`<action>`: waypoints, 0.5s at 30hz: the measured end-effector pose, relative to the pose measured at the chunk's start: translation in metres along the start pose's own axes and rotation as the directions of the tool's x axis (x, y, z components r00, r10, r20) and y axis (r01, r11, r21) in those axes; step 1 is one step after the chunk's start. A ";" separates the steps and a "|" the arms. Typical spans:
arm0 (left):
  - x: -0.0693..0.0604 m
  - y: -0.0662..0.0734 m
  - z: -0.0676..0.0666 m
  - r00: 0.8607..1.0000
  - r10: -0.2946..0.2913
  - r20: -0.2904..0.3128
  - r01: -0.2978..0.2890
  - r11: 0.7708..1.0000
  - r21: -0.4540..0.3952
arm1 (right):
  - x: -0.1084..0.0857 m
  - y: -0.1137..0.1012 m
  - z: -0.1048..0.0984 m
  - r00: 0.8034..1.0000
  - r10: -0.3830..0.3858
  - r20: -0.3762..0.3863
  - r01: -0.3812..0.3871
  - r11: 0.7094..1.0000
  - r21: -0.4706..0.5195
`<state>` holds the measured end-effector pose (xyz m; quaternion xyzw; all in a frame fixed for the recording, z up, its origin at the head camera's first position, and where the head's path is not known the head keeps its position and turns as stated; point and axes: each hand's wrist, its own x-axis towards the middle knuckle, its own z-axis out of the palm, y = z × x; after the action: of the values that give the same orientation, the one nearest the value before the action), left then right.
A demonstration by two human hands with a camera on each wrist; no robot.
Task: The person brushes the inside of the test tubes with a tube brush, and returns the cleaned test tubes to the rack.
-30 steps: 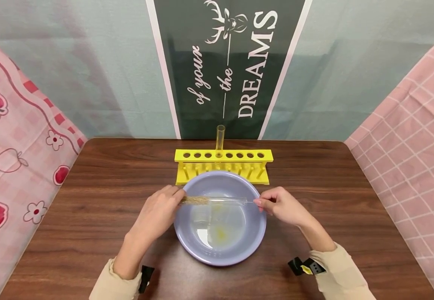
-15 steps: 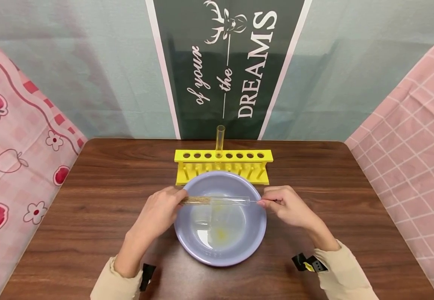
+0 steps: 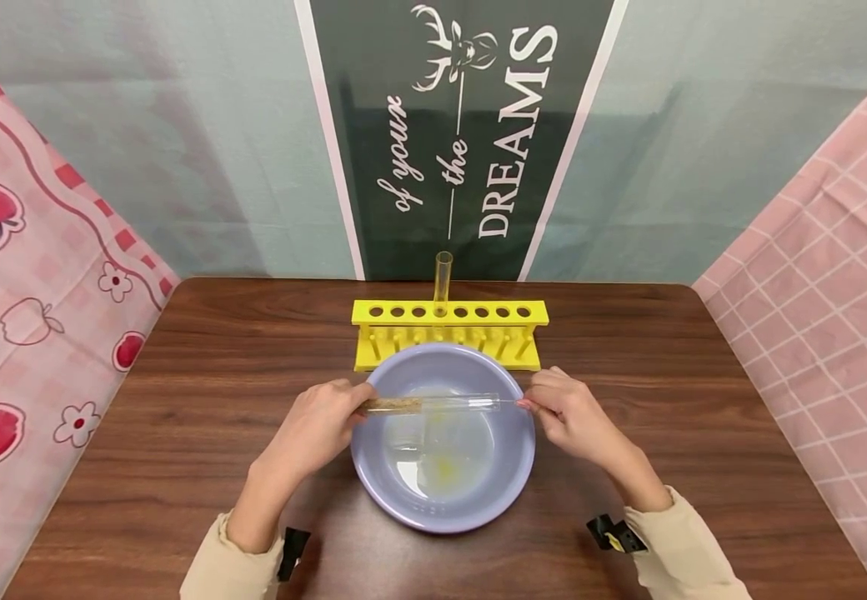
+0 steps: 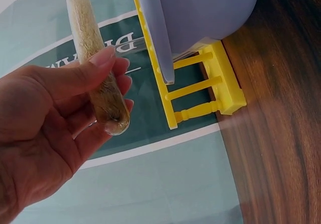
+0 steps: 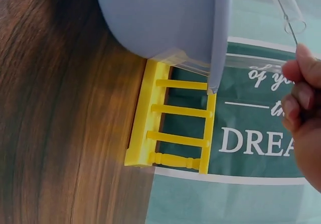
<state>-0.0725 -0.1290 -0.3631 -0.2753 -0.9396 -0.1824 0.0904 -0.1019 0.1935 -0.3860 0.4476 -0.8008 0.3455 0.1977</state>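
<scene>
A clear test tube (image 3: 448, 403) lies level above the lilac basin (image 3: 443, 522), its mouth to the right. My left hand (image 3: 321, 423) grips its closed end; in the left wrist view the thumb and fingers (image 4: 103, 57) pinch the glass. Tan brush bristles (image 4: 86, 27) fill the closed half of the tube. A thin wire handle runs out of the mouth, and my right hand (image 3: 574, 417) pinches it between thumb and fingertips. In the right wrist view the wire (image 5: 292, 33) passes from the tube's rim to my right hand (image 5: 307, 96).
Behind the basin, touching or nearly so, stands a yellow test tube rack (image 3: 448, 313) with one upright clear tube (image 3: 443, 282) in it. The basin holds shallow liquid with a yellowish patch. Cloth curtains rise behind and on both sides of the wooden table (image 3: 216, 358).
My right hand has shifted slightly to the right and turned a little, still pinching the wire. The tube's mouth has moved slightly right. My left hand keeps its grip nearly in place.
</scene>
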 end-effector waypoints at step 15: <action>0.004 0.006 0.005 1.000 -0.025 -0.018 0.026 0.999 0.035 | -0.008 -0.001 -0.003 0.915 0.377 0.145 -0.402 0.818 0.412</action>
<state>-0.0733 -0.1199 -0.3651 -0.2600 -0.9452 -0.1694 0.1011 -0.0967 0.2001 -0.3885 0.3166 -0.7833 0.5350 -0.0046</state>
